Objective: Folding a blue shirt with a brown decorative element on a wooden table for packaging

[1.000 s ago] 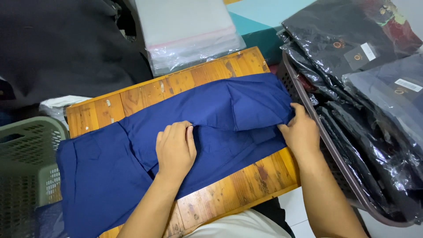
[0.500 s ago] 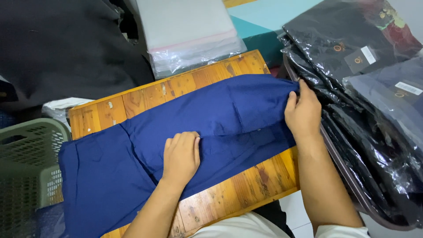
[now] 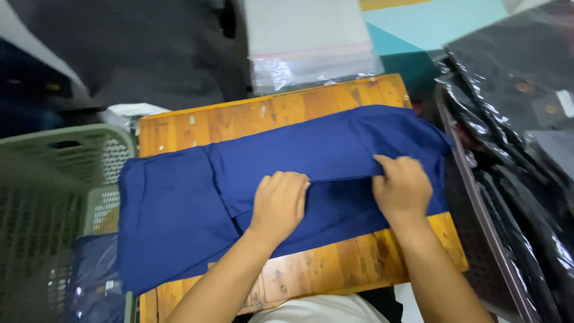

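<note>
Presently, item one: a navy blue garment [image 3: 335,155], spread lengthwise over a wooden board [image 3: 239,122], its left end hanging past the board's edge.

Left hand [image 3: 280,203]: palm down, fingers together and extended, pressing flat on the cloth just below a folded edge; nothing is clasped.

Right hand [image 3: 403,186]: just to the right of the left hand, fingers curled over the same folded edge; it appears to pinch the cloth, though the fingertips are hidden under the fold.

Beyond both hands, at the board's far edge: a stack of clear plastic bags [image 3: 311,54].

Well left of the left hand: a green plastic basket [image 3: 54,185].

Right of the right hand: dark garments packed in glossy bags [image 3: 520,119], piled in a dark crate [image 3: 478,209].
</note>
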